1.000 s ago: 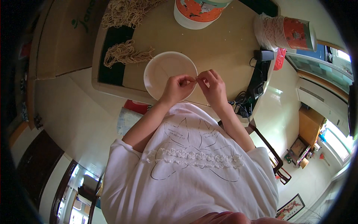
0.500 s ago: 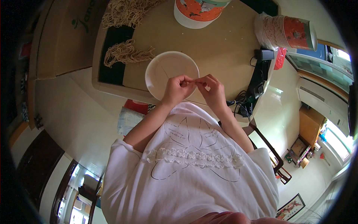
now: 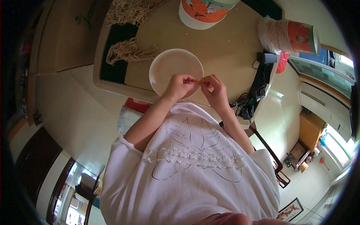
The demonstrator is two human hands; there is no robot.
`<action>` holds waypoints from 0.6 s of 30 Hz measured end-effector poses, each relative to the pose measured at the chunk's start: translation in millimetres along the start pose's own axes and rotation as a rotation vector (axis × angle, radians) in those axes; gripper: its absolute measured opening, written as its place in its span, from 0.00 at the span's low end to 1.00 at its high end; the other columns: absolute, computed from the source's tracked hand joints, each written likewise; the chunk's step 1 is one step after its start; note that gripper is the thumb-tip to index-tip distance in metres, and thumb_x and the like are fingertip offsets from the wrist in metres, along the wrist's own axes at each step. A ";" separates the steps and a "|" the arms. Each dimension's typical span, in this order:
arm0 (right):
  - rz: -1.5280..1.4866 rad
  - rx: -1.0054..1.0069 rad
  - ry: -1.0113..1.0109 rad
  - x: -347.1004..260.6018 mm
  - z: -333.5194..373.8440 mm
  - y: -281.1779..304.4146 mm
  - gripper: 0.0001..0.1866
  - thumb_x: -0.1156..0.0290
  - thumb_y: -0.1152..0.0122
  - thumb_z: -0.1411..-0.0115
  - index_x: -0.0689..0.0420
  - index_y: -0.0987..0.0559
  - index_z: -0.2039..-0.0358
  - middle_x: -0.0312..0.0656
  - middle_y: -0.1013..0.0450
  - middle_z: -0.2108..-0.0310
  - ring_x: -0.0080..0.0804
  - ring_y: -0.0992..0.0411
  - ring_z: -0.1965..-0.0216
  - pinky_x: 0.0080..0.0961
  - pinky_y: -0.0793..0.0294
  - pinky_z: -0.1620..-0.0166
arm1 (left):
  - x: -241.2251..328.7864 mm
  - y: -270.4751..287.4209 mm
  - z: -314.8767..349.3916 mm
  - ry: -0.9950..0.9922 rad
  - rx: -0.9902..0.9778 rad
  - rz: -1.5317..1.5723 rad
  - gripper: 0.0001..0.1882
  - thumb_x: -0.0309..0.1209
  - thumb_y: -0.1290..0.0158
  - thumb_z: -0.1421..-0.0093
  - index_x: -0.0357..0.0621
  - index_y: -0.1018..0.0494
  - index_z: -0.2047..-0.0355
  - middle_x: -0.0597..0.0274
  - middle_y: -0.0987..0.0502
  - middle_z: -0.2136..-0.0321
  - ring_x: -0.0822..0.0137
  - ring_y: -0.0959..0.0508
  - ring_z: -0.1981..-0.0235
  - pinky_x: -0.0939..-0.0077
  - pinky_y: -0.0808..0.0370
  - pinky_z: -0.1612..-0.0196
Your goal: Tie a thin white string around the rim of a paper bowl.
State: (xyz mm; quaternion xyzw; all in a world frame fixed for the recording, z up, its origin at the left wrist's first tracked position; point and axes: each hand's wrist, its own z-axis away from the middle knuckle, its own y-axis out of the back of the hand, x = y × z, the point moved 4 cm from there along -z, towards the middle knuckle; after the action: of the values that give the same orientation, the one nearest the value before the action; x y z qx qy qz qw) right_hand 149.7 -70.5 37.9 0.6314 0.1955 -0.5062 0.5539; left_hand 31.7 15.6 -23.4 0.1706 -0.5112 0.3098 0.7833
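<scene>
Head view: both bare hands meet at the near right part of a round, white, deep bowl (image 3: 167, 65), which stands on a tan-topped counter (image 3: 221, 52) with dark green borders, close to its near edge. The left hand (image 3: 178, 86) has thumb and forefinger pressed together in a pinch; the right hand (image 3: 215, 92) pinches in the same way, its fingertips against or just beside those of the left. Whatever lies between the fingertips is too small to tell, and whether either hand touches the bowl cannot be made out.

Left of the bowl, a loose bundle of thin beige strands (image 3: 129, 51) lies partly on the green border, its right end near the rim. Beyond it is a larger tangled heap of beige strands (image 3: 132, 10). An orange and white round tub (image 3: 204, 14) stands at the far side, cut by the upper edge. To the right lies a stack of nested orange and white paper tubs (image 3: 300, 36), partly in clear plastic wrap (image 3: 267, 35). A black box-shaped power adapter (image 3: 267, 57) and looped black cables (image 3: 243, 100) lie along the right border.
</scene>
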 end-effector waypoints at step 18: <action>-0.076 0.037 -0.133 11.9 10.5 -0.2 0.04 0.78 0.39 0.48 0.61 0.24 0.71 0.41 0.27 0.73 0.27 0.31 0.73 0.22 0.29 0.67 | -2.3 -3.2 4.1 0.475 -0.255 0.504 0.07 0.27 0.48 0.42 0.42 0.25 0.64 0.76 0.33 0.85 0.85 0.41 0.89 0.89 0.48 0.87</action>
State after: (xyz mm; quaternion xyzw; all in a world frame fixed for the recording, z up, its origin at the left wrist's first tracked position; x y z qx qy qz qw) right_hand 150.0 -83.5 29.0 0.5984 0.1728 -0.5714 0.5345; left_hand 30.3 10.1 -23.5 -0.1364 -0.3758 0.4577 0.7941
